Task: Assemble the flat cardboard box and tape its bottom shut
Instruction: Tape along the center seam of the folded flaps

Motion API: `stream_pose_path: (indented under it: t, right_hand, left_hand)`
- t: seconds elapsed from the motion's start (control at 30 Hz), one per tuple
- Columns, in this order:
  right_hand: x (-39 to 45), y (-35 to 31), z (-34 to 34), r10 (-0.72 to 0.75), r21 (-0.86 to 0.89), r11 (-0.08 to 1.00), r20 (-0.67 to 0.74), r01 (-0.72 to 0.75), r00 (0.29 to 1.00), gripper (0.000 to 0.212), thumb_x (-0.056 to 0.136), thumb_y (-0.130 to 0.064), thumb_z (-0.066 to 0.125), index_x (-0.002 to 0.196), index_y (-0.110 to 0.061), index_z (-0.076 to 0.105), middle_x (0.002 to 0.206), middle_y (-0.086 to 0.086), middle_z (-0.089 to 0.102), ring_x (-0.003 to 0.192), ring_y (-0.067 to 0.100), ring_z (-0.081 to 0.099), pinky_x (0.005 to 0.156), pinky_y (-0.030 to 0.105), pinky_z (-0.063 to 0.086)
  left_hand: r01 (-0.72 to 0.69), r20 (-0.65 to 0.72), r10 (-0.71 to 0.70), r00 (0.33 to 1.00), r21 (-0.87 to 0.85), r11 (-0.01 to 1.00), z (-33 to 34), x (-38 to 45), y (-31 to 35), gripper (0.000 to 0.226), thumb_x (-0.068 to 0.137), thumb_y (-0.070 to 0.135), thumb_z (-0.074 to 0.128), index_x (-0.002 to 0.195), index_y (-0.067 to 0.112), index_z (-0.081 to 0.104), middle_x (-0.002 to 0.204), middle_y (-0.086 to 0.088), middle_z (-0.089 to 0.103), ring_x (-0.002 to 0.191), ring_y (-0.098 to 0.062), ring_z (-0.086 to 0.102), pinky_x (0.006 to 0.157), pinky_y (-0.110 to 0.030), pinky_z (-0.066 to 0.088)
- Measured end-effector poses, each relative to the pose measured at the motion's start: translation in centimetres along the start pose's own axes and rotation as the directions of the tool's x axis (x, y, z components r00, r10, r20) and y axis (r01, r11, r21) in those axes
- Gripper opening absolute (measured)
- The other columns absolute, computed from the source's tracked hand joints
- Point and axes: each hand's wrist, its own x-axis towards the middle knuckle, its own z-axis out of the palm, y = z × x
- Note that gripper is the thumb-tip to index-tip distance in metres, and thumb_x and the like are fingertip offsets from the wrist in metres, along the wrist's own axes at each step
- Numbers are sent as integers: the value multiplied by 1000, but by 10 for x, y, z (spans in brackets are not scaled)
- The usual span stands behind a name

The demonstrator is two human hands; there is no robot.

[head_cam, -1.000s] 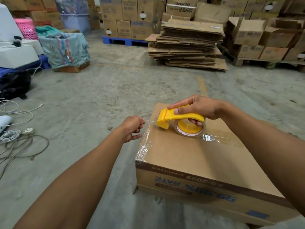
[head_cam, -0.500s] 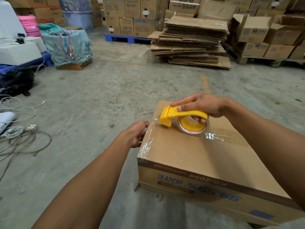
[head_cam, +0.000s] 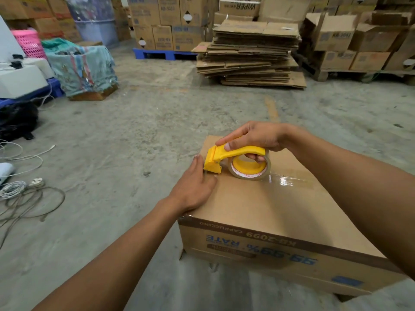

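Box [head_cam: 258, 207] under both hands [head_cam: 195, 187], dispenser [head_cam: 235, 162] atop.

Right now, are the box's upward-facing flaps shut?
Shut: the cardboard box top lies flat, clear tape running along it.

Right hand [head_cam: 253, 136] gripping tape dispenser [head_cam: 235, 161] atop box [head_cam: 269, 209]

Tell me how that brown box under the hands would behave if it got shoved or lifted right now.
The cardboard box probably slides easily and feels light for its size: it looks freshly assembled and sits on a bare concrete floor. Its top panel may flex under pressure, since the left hand lies flat on it beside the tape dispenser. Being wide and low, it seems unlikely to tip.
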Motion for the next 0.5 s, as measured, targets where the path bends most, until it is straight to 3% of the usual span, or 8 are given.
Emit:
stream_pose_path:
  t: [0.07,0.23,0.5]
  right_hand:
    - [3,0,0,-2,-24,1000,6,2,1000,34,87,-27,72,121,-27,71,77,20,58,41,17,51,37,22,47]
    - [1,-3,-1,-18,-64,998,13,18,1000,35,91,-24,68,126,-21,67,68,15,61,38,15,52,36,22,48]
    - [-12,1,-8,-28,-76,997,59,33,998,38,93,-23,64,131,-26,62,57,4,65,40,14,56,41,24,52]
  left_hand:
    - [-7,-43,8,999,43,999,4,3,-6,92,83,70,44,156,25,11,164,1,16,150,-17,17,120,-42,23]
    - [-1,-31,5,999,118,993,4,5,-8,106,72,83,37,158,27,8,166,7,4,151,-9,4,121,-34,14]
    - [38,-25,-34,999,223,974,3,1,1,94,84,77,33,158,25,8,166,6,4,151,-10,9,120,-35,17]
